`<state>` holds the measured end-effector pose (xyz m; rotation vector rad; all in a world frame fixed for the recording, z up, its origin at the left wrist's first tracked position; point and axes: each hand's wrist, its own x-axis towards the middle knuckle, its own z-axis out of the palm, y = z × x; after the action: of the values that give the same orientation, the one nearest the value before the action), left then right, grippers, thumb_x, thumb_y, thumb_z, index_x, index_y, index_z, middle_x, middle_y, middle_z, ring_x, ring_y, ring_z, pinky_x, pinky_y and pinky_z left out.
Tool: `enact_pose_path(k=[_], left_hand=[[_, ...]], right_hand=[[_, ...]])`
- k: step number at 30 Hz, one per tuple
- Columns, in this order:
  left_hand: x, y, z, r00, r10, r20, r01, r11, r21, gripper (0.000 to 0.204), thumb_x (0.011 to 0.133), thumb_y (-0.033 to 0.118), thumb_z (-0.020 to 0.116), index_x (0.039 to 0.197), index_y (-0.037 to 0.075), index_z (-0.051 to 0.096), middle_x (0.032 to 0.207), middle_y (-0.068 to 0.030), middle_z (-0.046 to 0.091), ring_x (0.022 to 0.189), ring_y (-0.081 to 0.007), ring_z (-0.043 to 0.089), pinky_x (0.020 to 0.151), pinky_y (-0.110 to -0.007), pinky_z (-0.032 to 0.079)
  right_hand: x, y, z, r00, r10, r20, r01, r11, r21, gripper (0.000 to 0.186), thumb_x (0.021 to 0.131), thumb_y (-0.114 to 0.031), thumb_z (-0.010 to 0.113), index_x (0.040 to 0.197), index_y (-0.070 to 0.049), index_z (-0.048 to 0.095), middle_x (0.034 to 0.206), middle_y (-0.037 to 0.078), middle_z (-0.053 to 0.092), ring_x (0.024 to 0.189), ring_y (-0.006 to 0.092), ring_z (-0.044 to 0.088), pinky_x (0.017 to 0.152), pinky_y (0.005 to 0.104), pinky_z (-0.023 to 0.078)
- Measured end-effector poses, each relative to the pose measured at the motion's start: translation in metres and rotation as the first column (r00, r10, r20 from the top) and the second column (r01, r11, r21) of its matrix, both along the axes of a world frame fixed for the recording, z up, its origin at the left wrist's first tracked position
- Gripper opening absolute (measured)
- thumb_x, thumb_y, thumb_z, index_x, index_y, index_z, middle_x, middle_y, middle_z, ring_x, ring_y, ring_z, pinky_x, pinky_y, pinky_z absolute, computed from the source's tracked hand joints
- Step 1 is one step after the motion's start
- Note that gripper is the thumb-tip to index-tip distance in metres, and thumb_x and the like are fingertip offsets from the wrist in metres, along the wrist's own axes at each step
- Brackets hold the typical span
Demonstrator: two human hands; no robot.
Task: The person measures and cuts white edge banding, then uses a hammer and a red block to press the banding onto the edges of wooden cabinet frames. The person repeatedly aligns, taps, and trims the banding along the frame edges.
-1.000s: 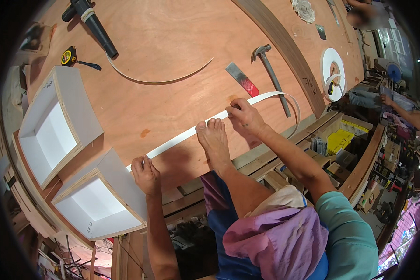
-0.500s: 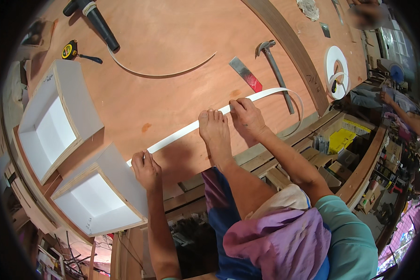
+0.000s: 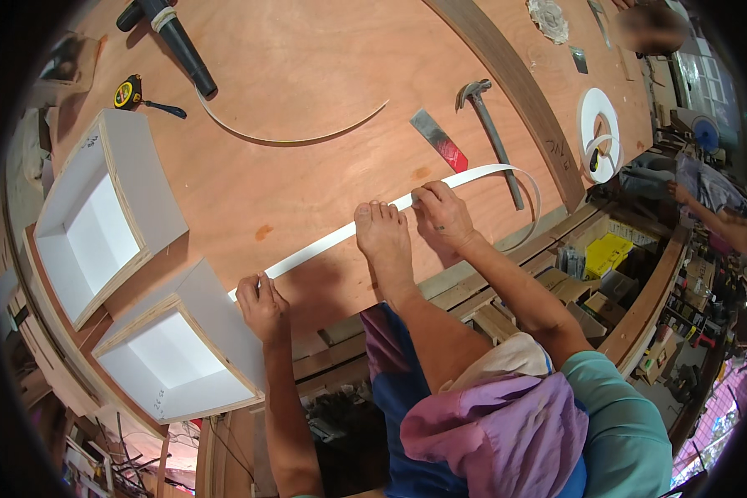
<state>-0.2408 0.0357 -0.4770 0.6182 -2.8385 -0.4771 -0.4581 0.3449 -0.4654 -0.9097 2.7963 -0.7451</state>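
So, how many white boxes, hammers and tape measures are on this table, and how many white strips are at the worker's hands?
White boxes: 2
Hammer: 1
Tape measure: 1
Strip at the left hand and right hand: 1
Total: 5

1 head-worn fisheye looks down from close above onto the wooden tabletop [image 3: 332, 58].

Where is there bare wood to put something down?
Beyond the thin curved strip, between the black tube-shaped tool and the dark plank. Another bare patch lies between that strip and the white edging strip. It's crowded by the hammer and metal blade, and around the left hand, right hand and foot.
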Motion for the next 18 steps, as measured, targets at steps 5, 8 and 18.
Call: enact_pose_path(k=[5, 8, 18], left_hand=[[-0.001, 0.002, 0.000, 0.999, -0.011, -0.039, 0.012, 1.000, 0.018, 0.018, 0.084, -0.001, 0.067, 0.102, -0.003, 0.068, 0.099, -0.0125, 0.059, 0.095, -0.0316, 0.057, 0.080, -0.042, 0.049], [0.001, 0.000, -0.003, 1.000, -0.003, -0.016, 0.003, 1.000, 0.014, 0.017, 0.086, 0.000, 0.066, 0.103, -0.003, 0.068, 0.100, -0.0126, 0.059, 0.096, -0.0315, 0.057, 0.081, -0.041, 0.048], [0.005, -0.001, -0.006, 0.999, -0.009, -0.033, 0.009, 1.000, 0.007, 0.016, 0.087, 0.001, 0.067, 0.102, -0.003, 0.069, 0.104, -0.0125, 0.060, 0.099, -0.0309, 0.059, 0.082, -0.040, 0.049]], right_hand=[[0.010, -0.001, 0.008, 0.998, 0.047, -0.033, -0.047, 0.999, -0.001, 0.023, 0.078, -0.005, 0.070, 0.100, -0.003, 0.065, 0.100, 0.013, 0.058, 0.090, 0.0311, 0.061, 0.070, 0.0407, 0.053], [0.007, 0.011, 0.005, 1.000, 0.025, -0.014, -0.025, 1.000, -0.001, 0.028, 0.078, -0.004, 0.071, 0.105, -0.001, 0.064, 0.102, 0.016, 0.058, 0.092, 0.0338, 0.060, 0.074, 0.0409, 0.052], [-0.091, 0.033, 0.000, 0.978, -0.207, -0.024, 0.208, 0.966, 0.154, 0.034, 0.073, -0.010, 0.078, 0.101, 0.000, 0.063, 0.104, 0.020, 0.058, 0.095, 0.0370, 0.057, 0.084, 0.0465, 0.046]])
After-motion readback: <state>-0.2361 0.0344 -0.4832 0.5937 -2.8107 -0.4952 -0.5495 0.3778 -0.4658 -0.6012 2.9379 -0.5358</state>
